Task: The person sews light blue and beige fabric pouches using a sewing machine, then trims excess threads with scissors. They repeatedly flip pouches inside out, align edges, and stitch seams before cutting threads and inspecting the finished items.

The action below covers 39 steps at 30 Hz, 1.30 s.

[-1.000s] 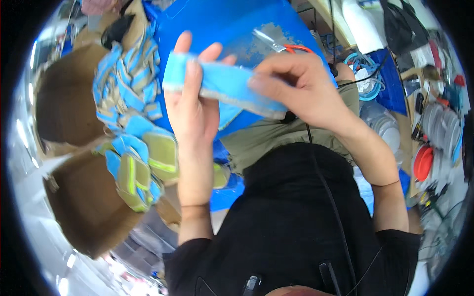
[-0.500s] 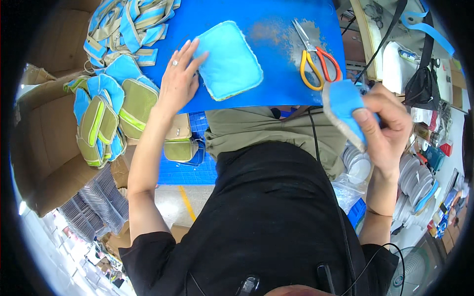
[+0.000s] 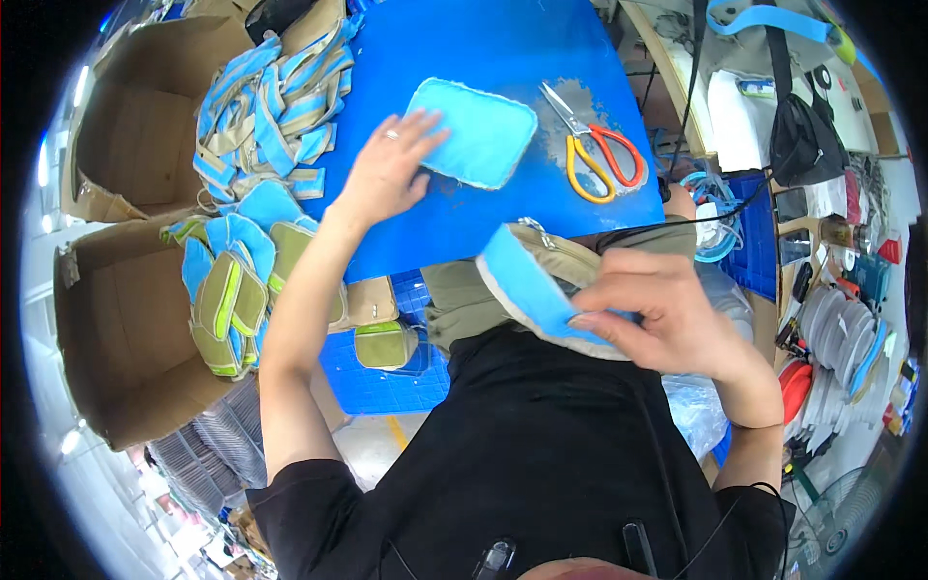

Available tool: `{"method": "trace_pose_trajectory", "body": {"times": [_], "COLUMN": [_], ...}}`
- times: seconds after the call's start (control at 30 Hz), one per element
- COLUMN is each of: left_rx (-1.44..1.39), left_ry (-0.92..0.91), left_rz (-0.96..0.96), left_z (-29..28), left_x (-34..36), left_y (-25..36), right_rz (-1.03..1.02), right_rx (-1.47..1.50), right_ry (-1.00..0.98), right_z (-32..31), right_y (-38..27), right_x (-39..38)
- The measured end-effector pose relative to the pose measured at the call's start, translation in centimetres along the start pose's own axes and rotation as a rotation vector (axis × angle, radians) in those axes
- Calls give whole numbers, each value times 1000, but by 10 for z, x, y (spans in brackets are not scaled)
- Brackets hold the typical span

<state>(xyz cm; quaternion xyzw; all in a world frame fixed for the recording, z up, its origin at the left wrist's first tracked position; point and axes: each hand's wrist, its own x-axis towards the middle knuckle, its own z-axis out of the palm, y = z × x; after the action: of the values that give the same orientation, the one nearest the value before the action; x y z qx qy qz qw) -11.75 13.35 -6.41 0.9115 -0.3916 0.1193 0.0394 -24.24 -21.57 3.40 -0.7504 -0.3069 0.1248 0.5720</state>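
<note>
My left hand (image 3: 391, 164) lies open on the left edge of a light blue rounded rectangular fabric panel (image 3: 478, 130) on the blue work surface (image 3: 454, 222), fingers stretched out. My right hand (image 3: 652, 309) is closed on a curved fabric strip (image 3: 522, 280), blue and tan with a zipper and metal pull, held below the surface's front edge over my lap. Scissors (image 3: 594, 159) with orange and yellow handles lie right of the panel, blades toward the back.
Blue-tan strips (image 3: 266, 121) are heaped at the left, above olive and blue pieces (image 3: 232, 304) beside two cardboard boxes (image 3: 145, 126). On the right are a black bag (image 3: 802, 145), hanging cables, stacked white rolls (image 3: 836, 333) and a fan (image 3: 831, 512).
My left hand has left the strip and reached onto the panel. My right hand, still holding the strip, has swung right, then come back leftward, lower than it started.
</note>
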Motion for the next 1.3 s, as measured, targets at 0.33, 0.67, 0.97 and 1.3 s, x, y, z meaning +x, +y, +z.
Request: {"method": "trace_pose_trajectory", "body": {"times": [0.33, 0.67, 0.97, 1.3], "left_rx": [-1463, -1720, -793, -509], "left_ry": [382, 279, -87, 795], "left_rz": [-689, -747, -406, -82], "left_z": [-27, -83, -125, -86], "left_x": [28, 13, 62, 50], "left_y": [-16, 10, 62, 84], "right_rz": [-110, -172, -427, -285], "right_rx": [-127, -210, -748, -498], "right_ry": [-173, -170, 106, 321], "right_z": [2, 8, -2, -11], "right_y": [-9, -1, -4, 30], "right_x": [-1, 15, 67, 82]}}
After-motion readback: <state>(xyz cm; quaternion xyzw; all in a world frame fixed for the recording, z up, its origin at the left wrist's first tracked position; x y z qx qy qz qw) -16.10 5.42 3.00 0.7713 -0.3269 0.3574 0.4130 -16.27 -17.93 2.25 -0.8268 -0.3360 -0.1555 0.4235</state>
